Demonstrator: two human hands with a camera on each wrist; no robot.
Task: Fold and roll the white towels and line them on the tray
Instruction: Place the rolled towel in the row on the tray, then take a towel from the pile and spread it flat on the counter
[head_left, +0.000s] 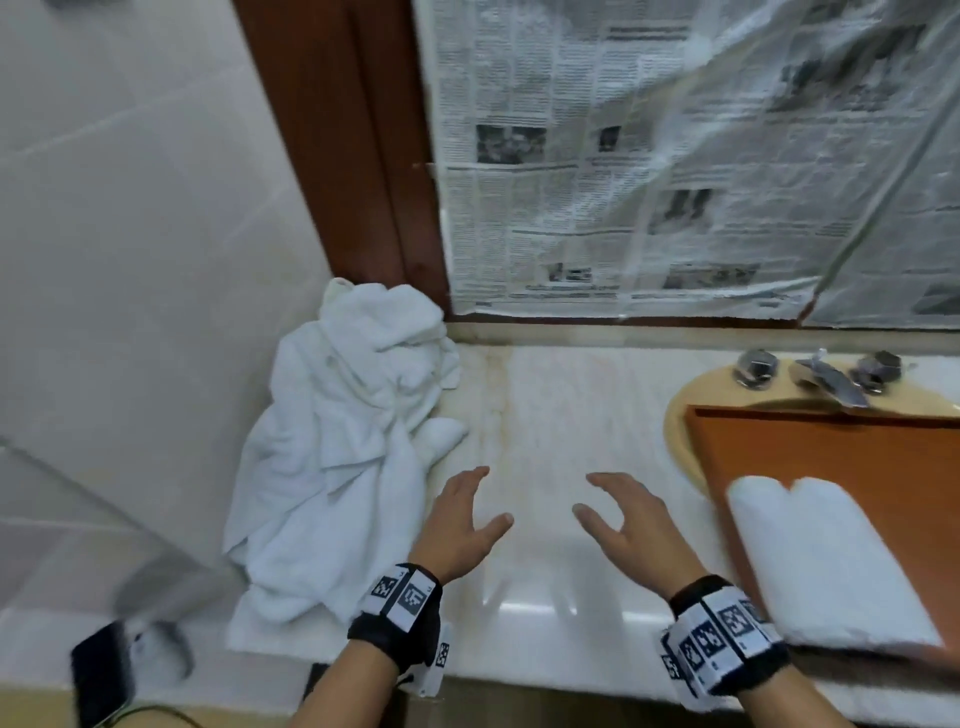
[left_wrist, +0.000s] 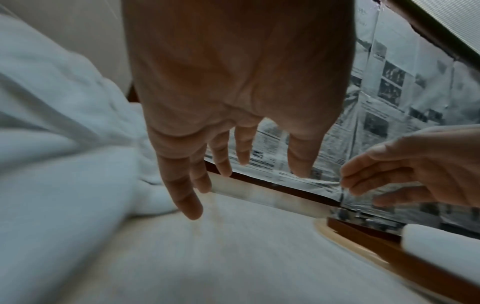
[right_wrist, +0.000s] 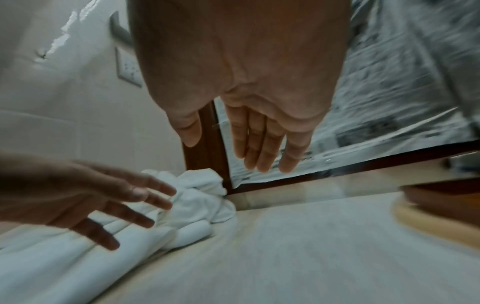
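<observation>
Rolled white towels (head_left: 826, 561): two rolls side by side, touching, on the near part of the brown wooden tray (head_left: 810, 447). Long axes parallel, running from far-left to near-right in the head view; rounded ends face the far-left. Surfaces smooth, tightly wound.

Tray sits over the cream sink (head_left: 680, 415), at the right of the marble counter (head_left: 561, 405).

Loose white towels (head_left: 337, 457): crumpled heap at the counter's left end, against the tiled wall, long axis running from the back corner toward the near edge. Creased, unfolded.

Left hand (head_left: 462, 525) and right hand (head_left: 628, 525): both above the bare counter between heap and tray, apart, fingers extended and relaxed, holding nothing. Left hand is just beside the heap's edge; contact cannot be told.

Newspaper (head_left: 649, 156) covers the window behind.
</observation>
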